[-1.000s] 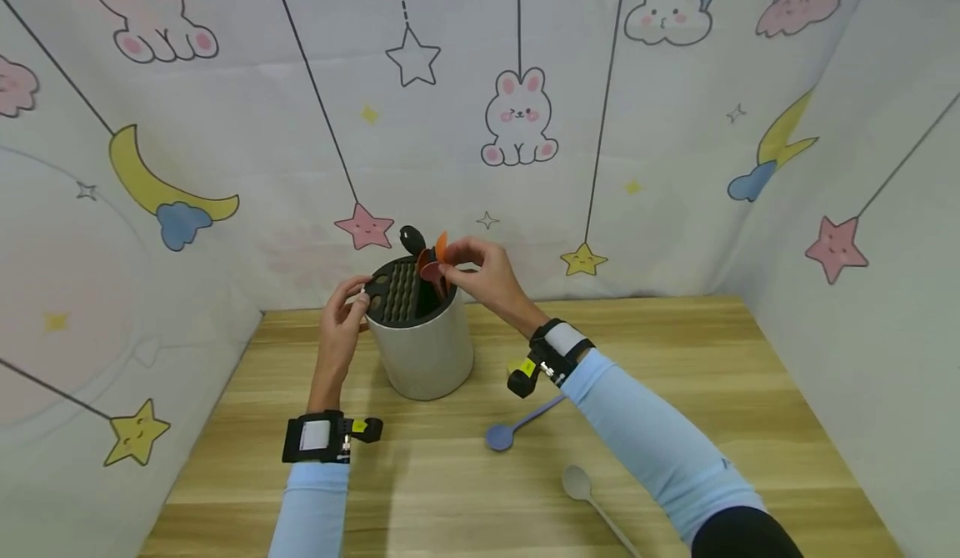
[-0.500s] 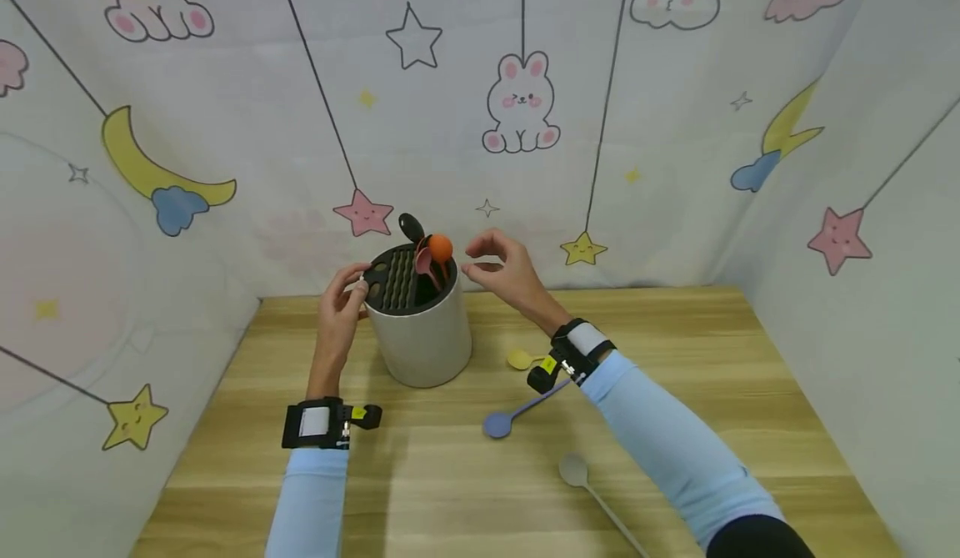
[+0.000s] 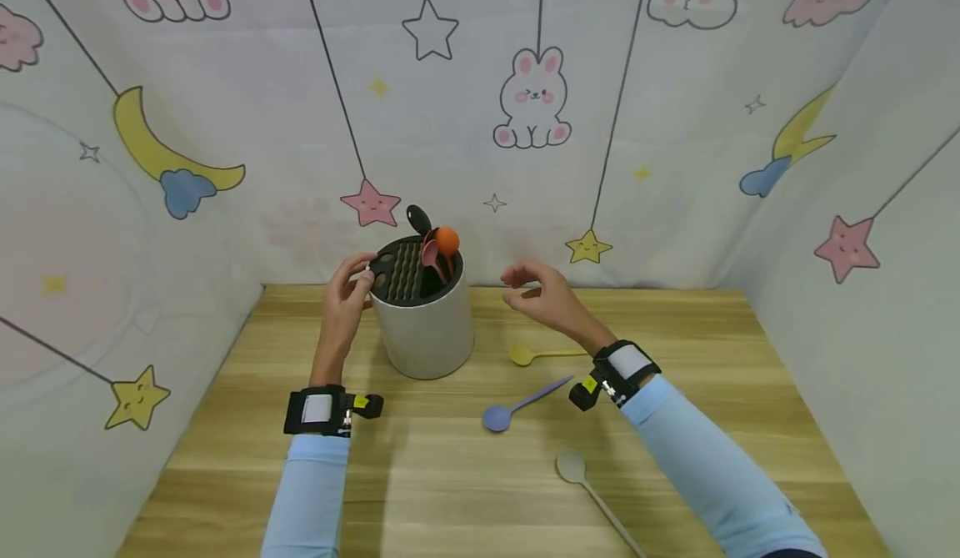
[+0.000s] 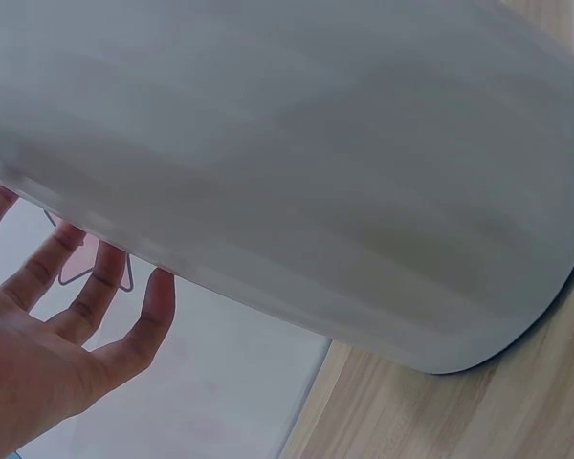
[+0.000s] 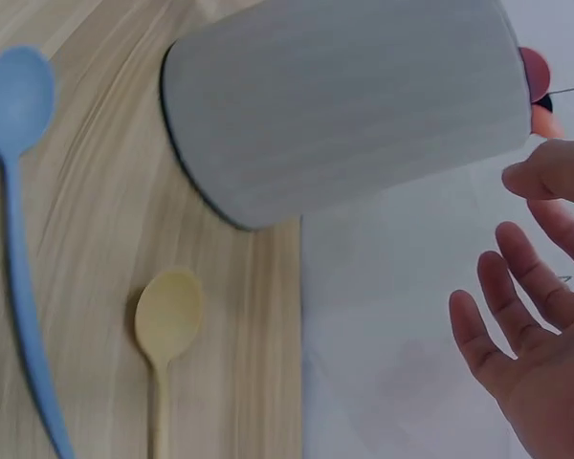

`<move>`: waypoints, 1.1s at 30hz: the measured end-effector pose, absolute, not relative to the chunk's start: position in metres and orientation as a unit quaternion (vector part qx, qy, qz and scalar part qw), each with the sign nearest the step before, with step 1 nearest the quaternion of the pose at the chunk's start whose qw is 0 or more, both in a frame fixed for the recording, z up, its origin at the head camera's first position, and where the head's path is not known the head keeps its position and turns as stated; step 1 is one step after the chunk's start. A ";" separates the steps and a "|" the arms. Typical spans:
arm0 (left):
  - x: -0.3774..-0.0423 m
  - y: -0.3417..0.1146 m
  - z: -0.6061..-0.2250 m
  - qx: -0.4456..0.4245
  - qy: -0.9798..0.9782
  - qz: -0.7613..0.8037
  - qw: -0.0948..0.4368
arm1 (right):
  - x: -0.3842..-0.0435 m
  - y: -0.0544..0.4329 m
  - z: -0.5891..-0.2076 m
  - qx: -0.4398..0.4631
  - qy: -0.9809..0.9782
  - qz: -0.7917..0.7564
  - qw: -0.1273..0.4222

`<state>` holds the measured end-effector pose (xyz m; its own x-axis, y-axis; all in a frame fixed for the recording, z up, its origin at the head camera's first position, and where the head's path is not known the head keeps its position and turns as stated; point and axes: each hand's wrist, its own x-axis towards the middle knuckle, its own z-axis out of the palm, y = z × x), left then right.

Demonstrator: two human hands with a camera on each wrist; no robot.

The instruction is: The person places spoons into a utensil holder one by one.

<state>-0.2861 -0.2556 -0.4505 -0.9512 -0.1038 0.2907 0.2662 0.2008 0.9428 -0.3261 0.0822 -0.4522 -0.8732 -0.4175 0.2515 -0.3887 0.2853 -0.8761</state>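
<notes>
A pale utensil holder (image 3: pixel 423 341) with a dark slotted lid stands upright at the back of the table. In it are a black spoon (image 3: pixel 418 220), a pinkish-red spoon (image 3: pixel 430 252) and an orange round-headed utensil (image 3: pixel 447 241), heads up. My left hand (image 3: pixel 345 304) holds the holder's left side at the rim; in the left wrist view its bent fingers (image 4: pixel 158 301) touch the wall. Apart from the holder, to its right, my right hand (image 3: pixel 551 299) hovers with loosely bent fingers and nothing in them. Below it lies a yellow spoon (image 3: pixel 522 354).
On the wooden table (image 3: pixel 450 491) a blue-violet spoon (image 3: pixel 497 418) lies in front of the yellow one. Closer to the front is a grey spoon (image 3: pixel 571 465), its handle toward the front right. A printed cloth wall (image 3: pixel 300 124) rises behind and on both sides.
My right hand has let go of the orange utensil, which now stands in the holder, and has drawn away to the right. My left hand has stayed on the rim.
</notes>
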 end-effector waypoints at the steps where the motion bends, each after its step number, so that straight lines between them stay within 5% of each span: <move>1: -0.286 -0.255 -0.450 -0.053 -0.762 -0.628 0.147 | -0.326 0.085 -0.455 -0.250 0.809 -0.532 0.023; 17: -0.287 -0.256 -0.447 -0.050 -0.765 -0.626 0.144 | -0.332 0.116 -0.518 -0.352 0.888 -0.293 0.041; 33: -0.287 -0.254 -0.446 -0.053 -0.769 -0.621 0.142 | -0.329 0.127 -0.544 -0.336 0.917 -0.199 0.085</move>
<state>-0.2874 -0.2544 -0.4457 -0.9541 -0.0953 0.2841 0.2576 0.2233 0.9401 -0.3286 0.1268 -0.5435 -0.7600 -0.6496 -0.0223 -0.5817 0.6951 -0.4226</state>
